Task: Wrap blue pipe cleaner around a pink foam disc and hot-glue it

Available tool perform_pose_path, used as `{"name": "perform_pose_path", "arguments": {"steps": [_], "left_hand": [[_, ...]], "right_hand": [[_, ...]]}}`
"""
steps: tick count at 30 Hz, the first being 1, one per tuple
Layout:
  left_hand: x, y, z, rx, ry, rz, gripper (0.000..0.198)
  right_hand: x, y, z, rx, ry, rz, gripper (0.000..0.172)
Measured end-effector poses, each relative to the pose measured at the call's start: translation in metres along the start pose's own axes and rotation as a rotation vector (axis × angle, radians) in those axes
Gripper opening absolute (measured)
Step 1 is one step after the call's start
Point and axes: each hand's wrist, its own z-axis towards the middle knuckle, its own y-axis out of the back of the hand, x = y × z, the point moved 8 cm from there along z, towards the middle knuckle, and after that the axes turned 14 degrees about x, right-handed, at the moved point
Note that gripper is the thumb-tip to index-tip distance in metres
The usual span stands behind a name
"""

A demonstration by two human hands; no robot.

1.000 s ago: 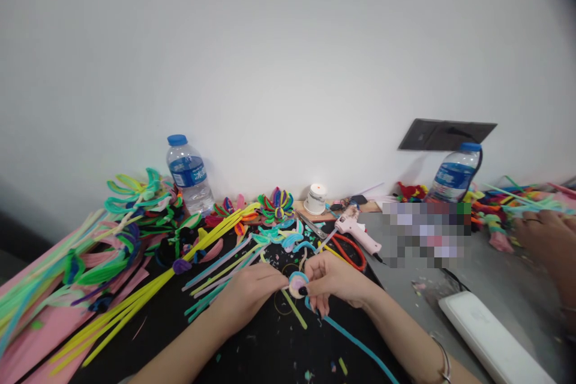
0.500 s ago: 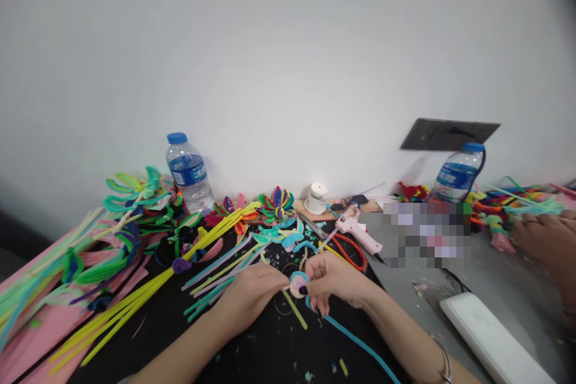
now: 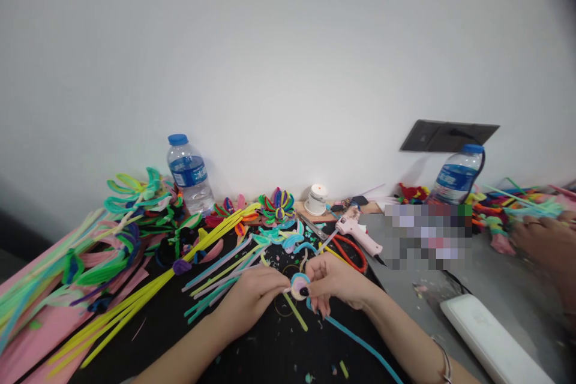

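At the bottom centre of the frame, small scraps lie about on a black mat (image 3: 270,354). A long blue fuzzy strip (image 3: 360,341) runs from the lower right up to the person's right hand (image 3: 335,281). In the lower right corner a white oblong case (image 3: 492,339) rests on the grey counter (image 3: 418,336).

Just below the middle of the frame, both hands meet at a round pastel coil (image 3: 297,284), ringed in blue. The right hand's fingers pinch it, the dark-nailed thumb pressed on its face. The left hand (image 3: 254,295) has its fingers drawn together at the coil's left edge; which part they grip I can't make out. A short green strip (image 3: 297,315) lies just below the coil.

To the left, yellow stems (image 3: 144,297) slant across the frame, gathered with a purple bit, beside a pink sheet (image 3: 33,342) at lower left. Right of centre lie red-handled scissors (image 3: 361,263) and a pink glue gun (image 3: 362,239). At the right edge is another person's hand (image 3: 542,246).

Farther back stand a small white tub (image 3: 315,203) and two blue-capped bottles, one left (image 3: 189,174), one right (image 3: 454,177), against a pale wall (image 3: 288,72).
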Motion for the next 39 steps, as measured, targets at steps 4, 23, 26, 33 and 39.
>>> {"name": "perform_pose_path", "arguments": {"steps": [4,23,26,33,39], "left_hand": [[0.0001,0.0008,0.0004,-0.008,0.022,-0.018,0.019],[-0.0060,0.0025,-0.0005,-0.039,0.028,-0.010,0.020],[-0.0059,0.0028,-0.0007,-0.046,0.028,-0.002,0.020],[-0.0051,0.0025,0.0002,-0.030,0.038,0.029,0.019],[-0.0067,0.0032,0.0014,-0.043,0.008,0.035,0.020]], "right_hand": [[0.0006,0.0000,-0.0004,-0.006,0.001,0.004,0.030],[0.0006,0.0014,0.0007,-0.015,0.009,-0.031,0.028],[0.0010,0.0012,0.0010,-0.014,0.016,-0.035,0.028],[-0.0009,0.0029,0.0017,-0.021,0.008,-0.053,0.025],[-0.0022,0.0037,0.0023,-0.015,0.005,-0.042,0.025]]}}
